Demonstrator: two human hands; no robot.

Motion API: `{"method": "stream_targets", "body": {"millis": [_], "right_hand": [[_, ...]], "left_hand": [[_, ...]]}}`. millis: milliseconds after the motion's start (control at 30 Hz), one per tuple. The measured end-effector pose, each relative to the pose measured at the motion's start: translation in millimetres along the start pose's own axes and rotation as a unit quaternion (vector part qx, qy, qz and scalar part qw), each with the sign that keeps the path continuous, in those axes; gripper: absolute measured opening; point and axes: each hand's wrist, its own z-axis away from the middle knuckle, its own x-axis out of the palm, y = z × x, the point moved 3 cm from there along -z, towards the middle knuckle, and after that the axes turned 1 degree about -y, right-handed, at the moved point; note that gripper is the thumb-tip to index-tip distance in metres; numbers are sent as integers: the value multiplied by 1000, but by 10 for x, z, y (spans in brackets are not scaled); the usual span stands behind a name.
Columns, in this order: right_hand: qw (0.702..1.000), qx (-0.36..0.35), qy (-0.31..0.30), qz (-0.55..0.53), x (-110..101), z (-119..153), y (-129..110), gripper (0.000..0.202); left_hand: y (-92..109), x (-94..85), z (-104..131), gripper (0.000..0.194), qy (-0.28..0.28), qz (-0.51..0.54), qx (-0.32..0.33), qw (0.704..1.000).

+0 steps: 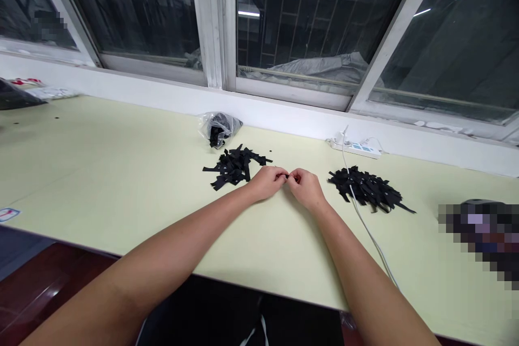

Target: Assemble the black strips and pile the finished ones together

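My left hand (267, 181) and my right hand (305, 186) meet over the middle of the pale yellow table (263, 243). Both have their fingers closed in a pinch on a small black strip (287, 176), most of it hidden by the fingers. Just left of my left hand lies a loose pile of black fabric strips (234, 166). A second pile of black strips (367, 188), some with small light specks, spreads to the right of my right hand.
Behind the left pile, a clear plastic bag (221, 128) holds more black strips. A white power strip (357, 148) lies near the wall, and its white cable (365, 221) crosses the right pile towards the front edge. A pixelated dark object (482, 227) is at far right.
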Motion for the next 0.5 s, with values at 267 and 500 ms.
{"method": "stream_targets", "body": {"millis": [267,500], "right_hand": [[1000,25,16,-3,-64,-27,90,14],[994,35,28,-96,-25,-99,232,19]], "left_hand": [[-101,-42,-27,25,82,78,-51,992],[-72,-10,-8,23,56,163,-70,983]]}}
